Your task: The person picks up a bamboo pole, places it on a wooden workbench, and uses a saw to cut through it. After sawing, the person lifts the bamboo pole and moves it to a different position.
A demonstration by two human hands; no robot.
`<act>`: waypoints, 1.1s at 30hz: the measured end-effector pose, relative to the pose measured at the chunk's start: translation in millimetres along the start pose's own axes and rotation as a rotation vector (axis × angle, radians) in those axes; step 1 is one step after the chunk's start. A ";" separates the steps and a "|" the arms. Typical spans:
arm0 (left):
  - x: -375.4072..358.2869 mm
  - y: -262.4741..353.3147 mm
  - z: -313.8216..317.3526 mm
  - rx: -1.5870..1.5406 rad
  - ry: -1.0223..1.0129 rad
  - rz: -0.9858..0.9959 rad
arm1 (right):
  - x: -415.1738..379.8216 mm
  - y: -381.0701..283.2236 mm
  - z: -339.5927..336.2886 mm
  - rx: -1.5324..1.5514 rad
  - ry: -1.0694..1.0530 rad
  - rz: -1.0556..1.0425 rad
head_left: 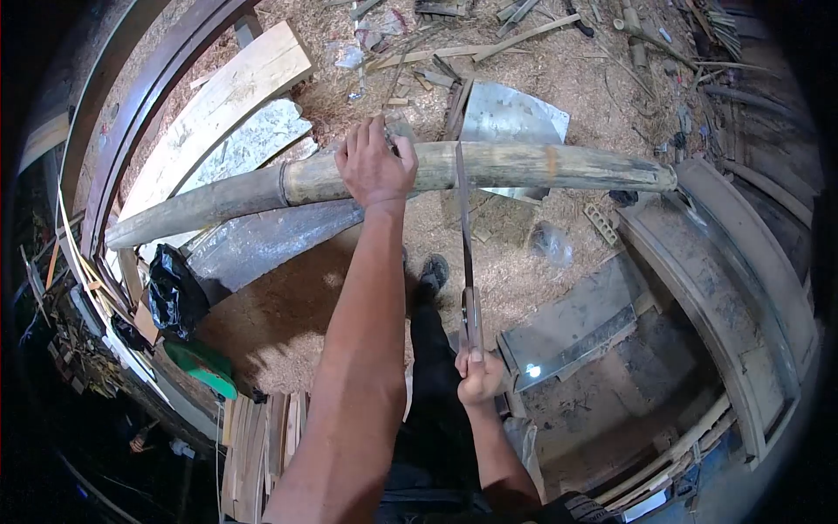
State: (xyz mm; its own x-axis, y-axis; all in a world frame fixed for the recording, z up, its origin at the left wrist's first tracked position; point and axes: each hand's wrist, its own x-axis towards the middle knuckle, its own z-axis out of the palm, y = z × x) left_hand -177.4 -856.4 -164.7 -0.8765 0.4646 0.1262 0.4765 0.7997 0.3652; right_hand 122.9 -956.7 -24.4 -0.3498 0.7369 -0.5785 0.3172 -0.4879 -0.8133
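A thick bamboo pole [506,166] runs across the view from left to right, with a darker ring at a joint left of my hand. My left hand [377,166] grips it near the middle, fingers bent over its far side. My right hand [481,377] is closed around the handle of a hand saw [465,236]. The saw's narrow blade points away from me and crosses the pole a little right of my left hand, close to a joint.
Sawdust covers the ground [602,113]. Beyond the pole lies a metal sheet [515,112]. Pale boards [236,96] and curved dark frames lean at left, near a black plastic bag [175,293]. A grey curved frame [742,288] stands at right. My shoe [434,272] shows below the pole.
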 end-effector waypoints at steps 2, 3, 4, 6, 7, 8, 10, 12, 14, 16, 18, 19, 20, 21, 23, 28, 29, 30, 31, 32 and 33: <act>2.6 0.9 1.8 0.008 0.012 0.004 | 22.5 11.6 3.7 -0.040 0.064 -0.046; 3.1 2.0 0.7 0.012 0.011 0.005 | 45.7 -6.9 17.5 -0.179 0.073 -0.095; 4.5 3.1 -1.0 0.002 -0.001 -0.003 | 79.6 -30.8 35.8 -0.315 0.079 -0.146; 1.5 0.9 -3.8 -0.002 -0.024 -0.007 | 143.1 -56.6 65.0 -0.251 0.074 -0.186; 0.6 1.1 -3.3 0.010 -0.036 -0.014 | 175.1 -74.6 73.1 -0.157 0.037 -0.084; 2.9 2.6 -2.4 0.019 -0.038 -0.020 | 194.3 -87.8 75.8 -0.061 -0.002 0.007; 1.6 3.1 -1.1 -0.005 -0.034 -0.018 | 184.9 -98.7 67.0 -0.005 -0.032 0.047; 1.4 3.2 -1.3 0.007 -0.013 -0.013 | 155.0 -96.6 53.9 0.012 -0.047 0.047; 0.3 3.5 -0.8 0.007 -0.006 -0.013 | 84.8 -73.5 28.6 0.013 -0.033 0.089; 1.1 2.0 0.1 0.017 0.011 0.004 | 20.5 -41.5 7.5 0.010 -0.009 0.075; 2.6 0.7 -0.8 0.007 0.008 0.005 | 7.8 -22.4 1.5 0.000 -0.015 0.037; 2.3 1.2 -1.3 -0.006 0.005 0.016 | 12.1 -19.6 5.4 -0.053 0.025 -0.022; 3.7 2.9 -0.3 -0.002 0.008 0.016 | 22.0 -15.8 11.3 -0.104 0.062 -0.088; 5.0 4.3 0.9 0.004 0.019 0.009 | 39.5 -5.7 19.4 -0.075 0.071 0.042; 0.9 -0.6 -0.5 0.025 0.016 0.003 | 110.6 -52.7 63.7 -0.192 0.113 -0.056; 1.8 3.2 -1.9 0.002 -0.007 -0.004 | 191.0 -122.4 83.5 -0.032 0.038 0.005; 4.1 4.1 0.4 -0.006 -0.004 0.002 | 189.2 -128.2 75.4 0.128 0.002 0.133; 3.1 2.6 2.5 0.005 0.016 0.006 | 173.0 -127.4 63.9 0.124 -0.017 0.072; 1.1 0.5 3.2 0.018 0.034 0.007 | 147.5 -123.5 51.3 0.118 -0.039 0.015; 1.7 -0.4 2.9 0.017 0.035 -0.002 | 127.4 -119.1 42.1 0.058 -0.024 -0.019; 2.6 -0.3 2.9 0.019 0.028 -0.001 | 109.2 -112.7 34.4 -0.002 -0.007 -0.054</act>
State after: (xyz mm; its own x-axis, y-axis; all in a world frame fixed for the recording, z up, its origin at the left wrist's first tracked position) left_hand -179.6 -854.3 -167.1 -0.8782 0.4536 0.1517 0.4770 0.8070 0.3481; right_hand 18.6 -837.3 1.9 -0.3730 0.7589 -0.5338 0.2991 -0.4462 -0.8434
